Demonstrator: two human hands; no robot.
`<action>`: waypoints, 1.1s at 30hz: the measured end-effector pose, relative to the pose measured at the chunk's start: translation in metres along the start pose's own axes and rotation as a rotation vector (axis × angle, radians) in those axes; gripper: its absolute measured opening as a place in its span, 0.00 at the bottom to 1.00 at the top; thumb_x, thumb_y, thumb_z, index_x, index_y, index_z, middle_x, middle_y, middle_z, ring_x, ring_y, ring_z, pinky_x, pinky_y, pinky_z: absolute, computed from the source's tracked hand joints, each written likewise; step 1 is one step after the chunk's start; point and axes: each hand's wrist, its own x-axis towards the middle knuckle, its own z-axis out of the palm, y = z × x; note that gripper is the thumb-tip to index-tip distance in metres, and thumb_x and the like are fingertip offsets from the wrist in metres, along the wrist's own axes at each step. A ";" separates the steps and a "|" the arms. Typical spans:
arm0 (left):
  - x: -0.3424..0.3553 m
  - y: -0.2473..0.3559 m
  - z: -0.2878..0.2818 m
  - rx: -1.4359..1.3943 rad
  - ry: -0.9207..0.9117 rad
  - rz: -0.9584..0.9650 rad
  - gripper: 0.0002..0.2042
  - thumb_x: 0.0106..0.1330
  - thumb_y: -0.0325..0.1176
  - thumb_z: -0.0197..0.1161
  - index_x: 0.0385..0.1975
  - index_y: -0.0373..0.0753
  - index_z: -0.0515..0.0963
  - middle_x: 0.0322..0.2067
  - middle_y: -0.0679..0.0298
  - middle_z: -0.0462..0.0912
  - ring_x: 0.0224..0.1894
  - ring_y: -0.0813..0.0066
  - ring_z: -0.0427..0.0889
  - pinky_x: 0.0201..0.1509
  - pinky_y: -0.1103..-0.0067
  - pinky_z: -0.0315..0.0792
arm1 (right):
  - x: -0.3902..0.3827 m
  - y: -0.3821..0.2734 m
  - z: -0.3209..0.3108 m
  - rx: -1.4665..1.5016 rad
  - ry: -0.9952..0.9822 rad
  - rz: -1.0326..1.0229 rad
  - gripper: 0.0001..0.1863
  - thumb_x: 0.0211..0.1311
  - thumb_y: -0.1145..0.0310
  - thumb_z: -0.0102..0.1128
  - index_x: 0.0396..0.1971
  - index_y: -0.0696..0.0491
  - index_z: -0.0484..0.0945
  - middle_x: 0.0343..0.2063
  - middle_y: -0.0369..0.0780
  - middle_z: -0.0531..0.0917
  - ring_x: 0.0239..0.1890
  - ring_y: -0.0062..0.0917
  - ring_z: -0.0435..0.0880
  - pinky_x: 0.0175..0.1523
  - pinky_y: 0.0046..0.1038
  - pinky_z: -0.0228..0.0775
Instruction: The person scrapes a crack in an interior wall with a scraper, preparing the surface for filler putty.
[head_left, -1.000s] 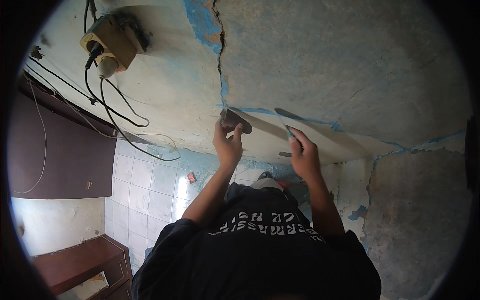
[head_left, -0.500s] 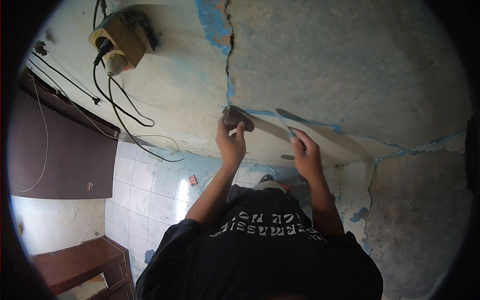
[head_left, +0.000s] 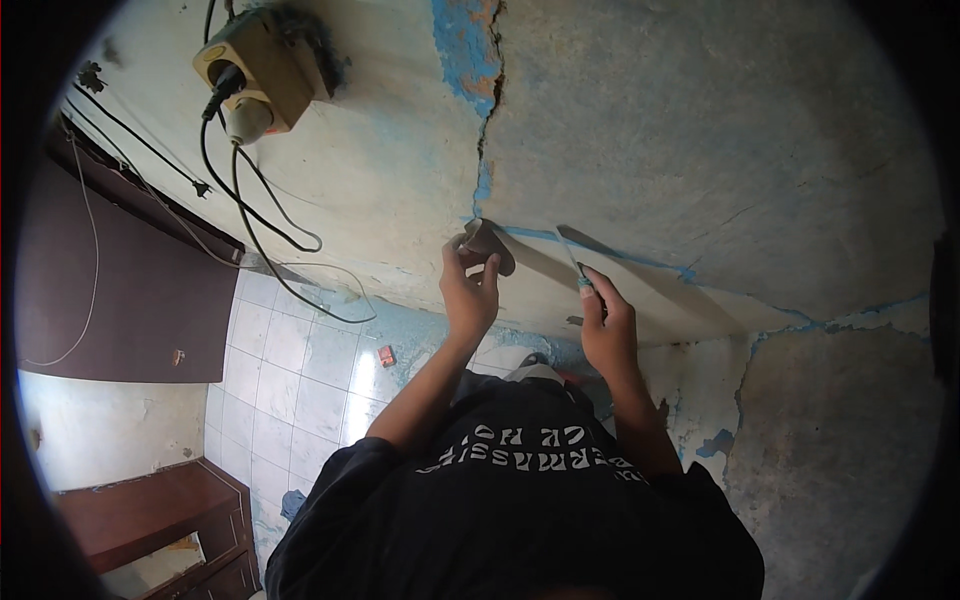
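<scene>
My left hand (head_left: pixel 469 292) grips a dark, curved, flexible-looking piece (head_left: pixel 495 252) against the cracked wall (head_left: pixel 660 130), just below where a vertical crack (head_left: pixel 481 150) meets a horizontal line of exposed blue paint (head_left: pixel 620 250). A short distance to its right, my right hand (head_left: pixel 608 320) is closed on a thin scraper (head_left: pixel 569 247) with a pale blade and a green handle, its blade angled up toward that blue line and casting a shadow. Whether the blade touches the wall I cannot tell.
A yellowed socket box (head_left: pixel 290 60) with plugs and hanging cables is at upper left. Below are a dark panel (head_left: pixel 130 290), a wooden cabinet (head_left: pixel 140 490), white floor tiles (head_left: pixel 305 400) with a small red object (head_left: pixel 386 355), and a blue cloth (head_left: pixel 293 504).
The view has shifted, so the crack and socket box appear farther right. My left hand has moved right with them. My right hand keeps hold of the scraper at much the same angle.
</scene>
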 end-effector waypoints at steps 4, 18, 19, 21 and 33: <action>-0.002 -0.004 -0.003 -0.001 0.037 0.038 0.26 0.70 0.23 0.69 0.64 0.32 0.66 0.44 0.48 0.85 0.48 0.61 0.89 0.44 0.70 0.86 | -0.004 0.006 -0.016 0.038 -0.011 0.093 0.17 0.76 0.69 0.55 0.58 0.58 0.82 0.47 0.53 0.88 0.51 0.42 0.89 0.58 0.35 0.77; -0.001 -0.008 -0.017 0.012 0.044 0.015 0.26 0.70 0.22 0.68 0.66 0.33 0.68 0.46 0.50 0.84 0.48 0.62 0.89 0.43 0.71 0.87 | -0.003 -0.022 -0.019 -0.077 -0.001 0.023 0.18 0.77 0.70 0.53 0.60 0.60 0.81 0.47 0.55 0.88 0.48 0.43 0.90 0.55 0.36 0.78; 0.000 -0.007 -0.018 0.019 0.053 0.021 0.26 0.70 0.22 0.68 0.66 0.33 0.68 0.46 0.50 0.84 0.48 0.62 0.89 0.43 0.71 0.87 | -0.005 -0.023 -0.015 -0.081 -0.004 0.026 0.18 0.77 0.70 0.53 0.60 0.60 0.81 0.47 0.55 0.88 0.48 0.43 0.90 0.55 0.36 0.78; 0.002 -0.006 -0.016 0.024 0.058 0.023 0.26 0.70 0.22 0.68 0.66 0.33 0.69 0.45 0.50 0.84 0.48 0.62 0.89 0.43 0.71 0.87 | -0.009 -0.019 -0.012 -0.057 0.019 0.016 0.18 0.77 0.70 0.53 0.60 0.59 0.81 0.47 0.54 0.88 0.48 0.43 0.90 0.56 0.37 0.78; 0.001 -0.007 -0.016 -0.005 0.060 -0.020 0.27 0.70 0.24 0.70 0.67 0.34 0.67 0.45 0.51 0.85 0.49 0.63 0.89 0.46 0.70 0.85 | 0.010 -0.007 0.002 0.058 -0.096 -0.007 0.17 0.76 0.68 0.55 0.57 0.59 0.82 0.47 0.55 0.88 0.52 0.45 0.89 0.59 0.35 0.76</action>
